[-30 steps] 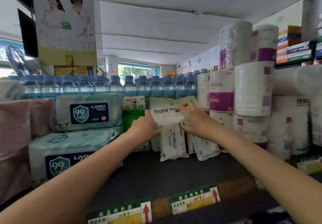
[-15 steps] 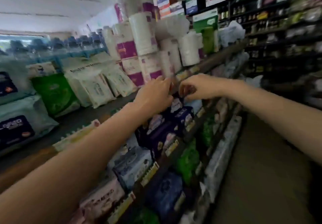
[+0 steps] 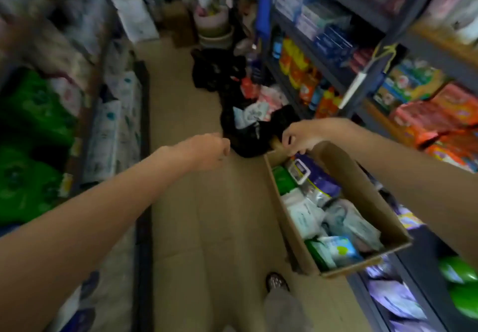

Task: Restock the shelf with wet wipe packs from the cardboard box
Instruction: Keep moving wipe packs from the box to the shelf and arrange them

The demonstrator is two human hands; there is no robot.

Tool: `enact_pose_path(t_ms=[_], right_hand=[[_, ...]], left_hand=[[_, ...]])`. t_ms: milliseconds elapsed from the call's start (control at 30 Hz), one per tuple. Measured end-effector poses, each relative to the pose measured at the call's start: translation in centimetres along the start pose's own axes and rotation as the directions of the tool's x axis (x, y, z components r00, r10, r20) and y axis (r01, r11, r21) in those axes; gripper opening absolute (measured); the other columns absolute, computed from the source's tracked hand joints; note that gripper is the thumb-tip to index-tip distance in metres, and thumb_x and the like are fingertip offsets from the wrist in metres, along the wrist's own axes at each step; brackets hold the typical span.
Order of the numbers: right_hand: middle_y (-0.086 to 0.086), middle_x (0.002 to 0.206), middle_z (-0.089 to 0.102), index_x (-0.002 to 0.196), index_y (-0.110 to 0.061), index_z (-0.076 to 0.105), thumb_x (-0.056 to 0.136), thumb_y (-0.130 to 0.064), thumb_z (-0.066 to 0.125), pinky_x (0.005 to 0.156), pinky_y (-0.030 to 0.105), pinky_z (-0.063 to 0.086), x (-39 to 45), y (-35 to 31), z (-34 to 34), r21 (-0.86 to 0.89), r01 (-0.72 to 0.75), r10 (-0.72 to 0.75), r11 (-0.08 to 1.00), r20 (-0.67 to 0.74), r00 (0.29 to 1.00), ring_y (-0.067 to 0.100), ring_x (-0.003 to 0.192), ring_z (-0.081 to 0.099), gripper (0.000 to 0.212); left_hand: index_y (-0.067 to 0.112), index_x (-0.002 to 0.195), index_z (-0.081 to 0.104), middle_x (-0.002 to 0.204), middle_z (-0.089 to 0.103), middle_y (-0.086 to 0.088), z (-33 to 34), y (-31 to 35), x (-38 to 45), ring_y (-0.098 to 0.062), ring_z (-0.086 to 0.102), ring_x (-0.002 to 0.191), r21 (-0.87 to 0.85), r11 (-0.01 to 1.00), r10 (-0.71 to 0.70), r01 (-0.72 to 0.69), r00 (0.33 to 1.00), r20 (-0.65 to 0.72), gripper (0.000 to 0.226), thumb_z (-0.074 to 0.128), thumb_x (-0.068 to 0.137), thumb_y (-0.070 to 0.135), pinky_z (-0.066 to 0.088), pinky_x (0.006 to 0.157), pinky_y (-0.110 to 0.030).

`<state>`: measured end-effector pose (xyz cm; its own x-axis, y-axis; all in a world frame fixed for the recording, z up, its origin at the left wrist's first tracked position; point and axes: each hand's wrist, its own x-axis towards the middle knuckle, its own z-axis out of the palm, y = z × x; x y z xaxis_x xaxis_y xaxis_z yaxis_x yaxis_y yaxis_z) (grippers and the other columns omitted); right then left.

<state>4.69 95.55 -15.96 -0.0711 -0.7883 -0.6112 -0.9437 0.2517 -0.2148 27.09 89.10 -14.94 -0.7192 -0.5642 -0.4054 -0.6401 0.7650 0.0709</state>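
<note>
- Wet wipe packs [image 3: 305, 212] lie jumbled inside the open cardboard box [image 3: 362, 194], which sits at the right of the aisle, against the foot of the right-hand shelving; white, pale blue and green packs fill its near and middle part, with a purple pack with a white lid panel [image 3: 314, 176] toward its far end.
- Right hand [image 3: 301, 135] reaches over the far end of the box with its fingers curled down at the far rim; it appears to touch or pinch the cardboard edge there, though motion blur keeps me from telling whether it truly grips it.
- Left hand [image 3: 207, 150] hangs in the air over the floor [image 3: 196, 228], left of the box and apart from it, fingers loosely curled and holding nothing.
- Step in hand, as I judge it: the fetch, with both hands bare and turned to the box for another pack.
- Next move calls for a hand to drop into the box and close round one pack, likely a white one lying on top, and lift it free without dragging its neighbours along.
- After that the pack has to go to the shelf [image 3: 121, 130] on the left of the aisle, where other soft packs stand.
- Black bags [image 3: 248, 135] lie on the floor just beyond the box.
</note>
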Motion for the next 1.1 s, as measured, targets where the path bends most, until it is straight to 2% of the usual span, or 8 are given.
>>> enact_pose_path(t_ms=[233,433,600,767,867,933,1033,1100], right_hand=[[0.017,0.119,0.062,0.115,0.0,0.059,0.086,-0.017,0.062,0.087,0.037,0.046,6.3,13.6,11.2,-0.022,-0.033,0.035,0.999,0.146,0.989,0.033,0.107,0.058,0.033],[0.017,0.153,0.02,0.147,-0.001,0.014,0.089,-0.02,0.061,0.111,0.032,0.026,12.5,16.5,20.9,0.049,0.063,-0.074,0.997,0.261,0.962,0.029,0.14,0.024,0.077],[0.017,0.139,0.035,0.136,-0.004,0.033,0.087,-0.014,0.059,0.105,0.042,0.029,15.1,15.2,25.4,-0.092,0.141,-0.119,0.986,0.213,0.97,0.033,0.13,0.032,0.057],[0.014,0.127,0.05,0.122,-0.004,0.052,0.084,-0.02,0.065,0.088,0.029,0.038,14.9,16.6,23.7,0.193,0.131,-0.167,0.972,0.182,0.969,0.029,0.118,0.048,0.043],[0.012,0.107,0.059,0.11,0.001,0.061,0.08,-0.024,0.072,0.075,0.027,0.037,13.8,19.2,19.5,0.337,0.14,-0.165,0.931,0.045,0.985,0.027,0.106,0.055,0.041],[0.01,0.098,0.058,0.104,0.004,0.064,0.077,-0.024,0.074,0.071,0.028,0.036,12.9,21.3,16.9,0.474,0.111,-0.115,0.873,-0.022,0.993,0.025,0.098,0.055,0.04],[0.018,0.102,0.062,0.104,0.005,0.062,0.078,-0.017,0.073,0.065,0.016,0.038,11.2,24.7,15.4,0.716,0.091,-0.015,0.692,-0.112,0.994,0.017,0.088,0.053,0.036],[0.005,0.1,0.06,0.114,-0.004,0.056,0.083,-0.019,0.068,0.069,0.011,0.039,10.1,26.7,16.3,0.849,0.031,0.129,0.527,-0.116,0.985,0.01,0.087,0.053,0.036]], left_hand=[[0.005,0.127,0.05,0.133,0.049,-0.014,7.6,7.4,13.7,-0.028,0.05,0.12,-0.071,0.997,0.054,-0.037,0.967,0.249,0.035,0.045,0.094,0.016,0.042,0.098,-0.036],[-0.002,0.132,0.042,0.139,0.044,-0.015,15.5,12.2,18.9,-0.025,0.044,0.126,-0.244,0.969,0.069,0.034,0.913,0.402,0.037,0.039,0.097,0.009,0.029,0.094,-0.023],[0.006,0.136,0.042,0.14,0.044,-0.015,19.4,12.3,20.5,-0.027,0.048,0.124,-0.329,0.926,-0.031,0.183,0.908,0.417,0.041,0.043,0.095,0.01,0.034,0.097,-0.027],[0.004,0.135,0.039,0.138,0.046,-0.011,20.3,12.9,20.9,-0.024,0.051,0.118,-0.463,0.866,0.023,0.188,0.91,0.414,0.058,0.066,0.084,0.013,0.034,0.083,-0.019],[-0.004,0.117,0.057,0.126,0.058,-0.014,20.1,14.8,22.1,-0.022,0.057,0.11,-0.534,0.825,0.039,0.185,0.924,0.38,0.041,0.069,0.081,0.012,0.039,0.081,-0.023],[-0.003,0.109,0.06,0.111,0.064,-0.013,19.6,15.9,23.4,-0.026,0.062,0.101,-0.6,0.776,0.005,0.192,0.95,0.311,0.031,0.066,0.084,0.014,0.044,0.079,-0.026],[0.007,0.094,0.054,0.085,0.055,0.004,18.2,17.7,25.3,-0.005,0.052,0.07,-0.702,0.699,0.034,0.137,0.974,0.224,0.013,0.061,0.089,0.017,0.037,0.058,-0.003],[0.011,0.089,0.046,0.08,0.05,0.004,17.9,19.1,26.4,-0.006,0.048,0.069,-0.685,0.723,0.066,0.086,0.979,0.194,0.013,0.057,0.091,0.019,0.037,0.057,-0.004]])
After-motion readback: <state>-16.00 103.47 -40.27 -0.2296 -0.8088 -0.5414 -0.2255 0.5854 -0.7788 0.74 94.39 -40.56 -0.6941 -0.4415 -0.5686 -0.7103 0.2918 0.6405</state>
